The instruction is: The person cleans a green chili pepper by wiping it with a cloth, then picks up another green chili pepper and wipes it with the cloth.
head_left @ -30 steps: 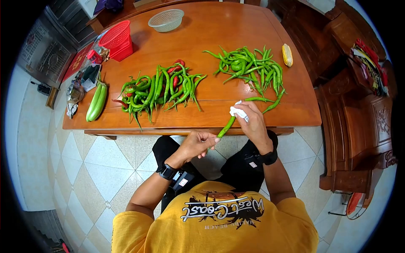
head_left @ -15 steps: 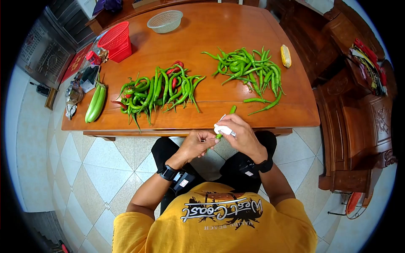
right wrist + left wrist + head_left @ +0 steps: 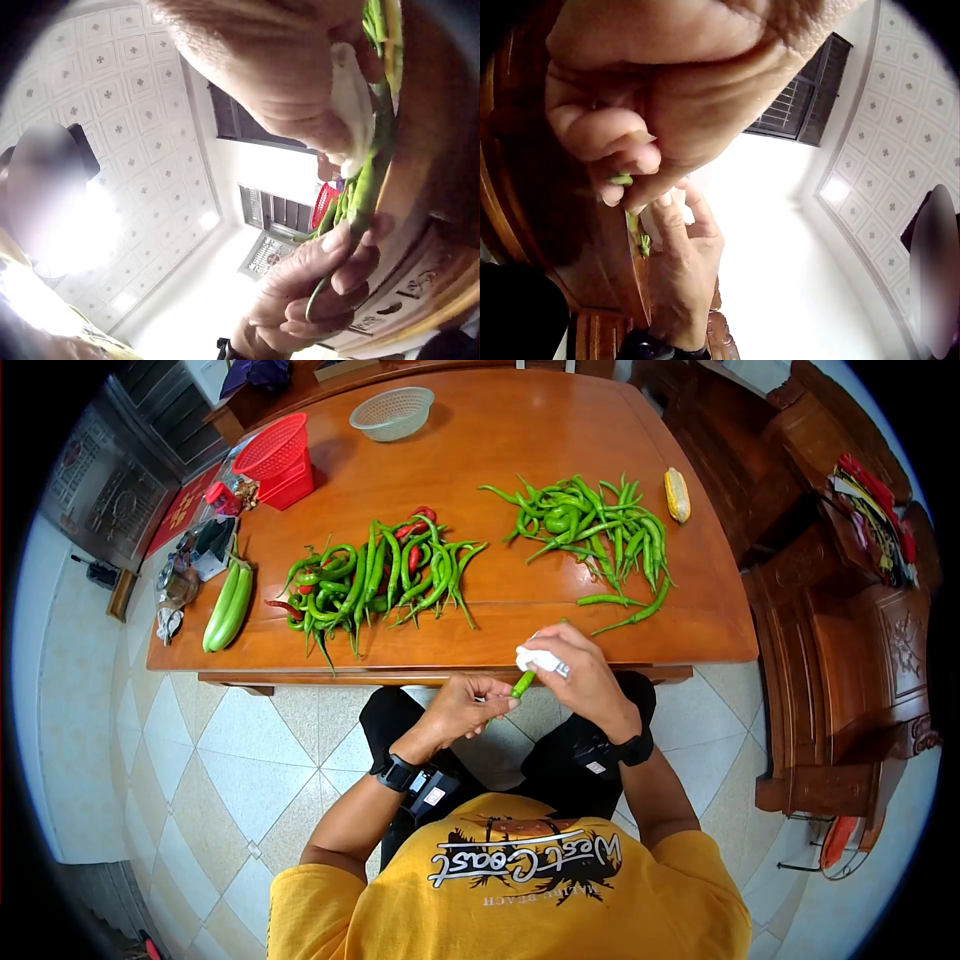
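Note:
A green pepper (image 3: 523, 683) is held between the two hands at the table's front edge. The left hand (image 3: 463, 707) pinches its lower end between thumb and fingers; in the right wrist view the pepper (image 3: 367, 184) has a thin curved tip below those fingers. The right hand (image 3: 583, 678) grips a white cloth or tissue (image 3: 542, 660) around the pepper's upper part. In the left wrist view the stem end (image 3: 645, 245) shows beside the right hand (image 3: 681, 277). Part of the pepper is hidden by the cloth and fingers.
On the table (image 3: 480, 440) lie a pile of green and red peppers (image 3: 375, 575), a green pile (image 3: 590, 520) with two peppers nearer the front, corn (image 3: 677, 495) and pale green eggplants (image 3: 229, 605). Red baskets (image 3: 275, 460) and a pale basket (image 3: 391, 413) stand farther back.
The right hand with the cloth has come from the table edge toward the left hand, then shifted slightly back up and right. The left hand stays nearly in place, holding the pepper.

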`<control>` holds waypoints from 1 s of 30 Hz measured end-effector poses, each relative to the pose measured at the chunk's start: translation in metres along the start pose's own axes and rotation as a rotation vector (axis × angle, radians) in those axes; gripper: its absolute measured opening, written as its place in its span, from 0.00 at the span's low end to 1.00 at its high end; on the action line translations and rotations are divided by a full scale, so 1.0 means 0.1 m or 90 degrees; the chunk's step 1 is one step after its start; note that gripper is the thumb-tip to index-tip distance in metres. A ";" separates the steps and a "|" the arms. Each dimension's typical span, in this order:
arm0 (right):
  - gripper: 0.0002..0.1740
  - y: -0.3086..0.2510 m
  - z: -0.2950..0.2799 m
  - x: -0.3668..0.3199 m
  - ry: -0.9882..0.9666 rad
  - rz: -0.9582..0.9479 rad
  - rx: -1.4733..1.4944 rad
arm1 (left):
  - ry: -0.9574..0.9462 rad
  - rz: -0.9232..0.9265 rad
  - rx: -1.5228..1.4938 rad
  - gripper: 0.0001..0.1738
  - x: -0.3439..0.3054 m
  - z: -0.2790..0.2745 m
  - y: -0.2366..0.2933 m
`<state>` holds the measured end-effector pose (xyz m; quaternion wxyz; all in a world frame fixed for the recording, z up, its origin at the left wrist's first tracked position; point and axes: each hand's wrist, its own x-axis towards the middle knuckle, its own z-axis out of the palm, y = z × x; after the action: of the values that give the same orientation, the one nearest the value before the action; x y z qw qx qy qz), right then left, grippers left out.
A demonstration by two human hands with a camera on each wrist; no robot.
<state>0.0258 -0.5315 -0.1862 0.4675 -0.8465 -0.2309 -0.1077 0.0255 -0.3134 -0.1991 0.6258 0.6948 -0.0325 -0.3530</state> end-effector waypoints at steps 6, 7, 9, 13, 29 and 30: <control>0.14 0.16 -0.05 0.04 0.080 0.046 -0.071 | -0.005 0.004 -0.002 0.14 0.00 -0.02 -0.02; 0.14 0.21 -0.08 0.06 0.099 0.049 -0.091 | -0.007 0.001 -0.002 0.14 -0.01 -0.02 -0.01; 0.14 0.22 -0.10 0.06 0.124 0.065 -0.106 | -0.010 -0.004 -0.001 0.14 -0.02 -0.01 0.01; 0.14 0.07 -0.06 0.02 0.073 0.025 -0.021 | -0.009 -0.013 -0.001 0.14 -0.02 0.01 0.04; 0.15 0.02 -0.08 0.01 0.042 0.021 -0.020 | -0.008 0.000 0.005 0.12 -0.01 0.00 0.02; 0.15 -0.01 -0.04 -0.01 0.016 0.008 -0.007 | -0.011 0.002 0.005 0.12 0.00 0.00 0.02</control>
<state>0.0251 -0.5351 -0.1838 0.4662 -0.8492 -0.2189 -0.1168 0.0259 -0.3138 -0.1971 0.6234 0.6940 -0.0406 -0.3579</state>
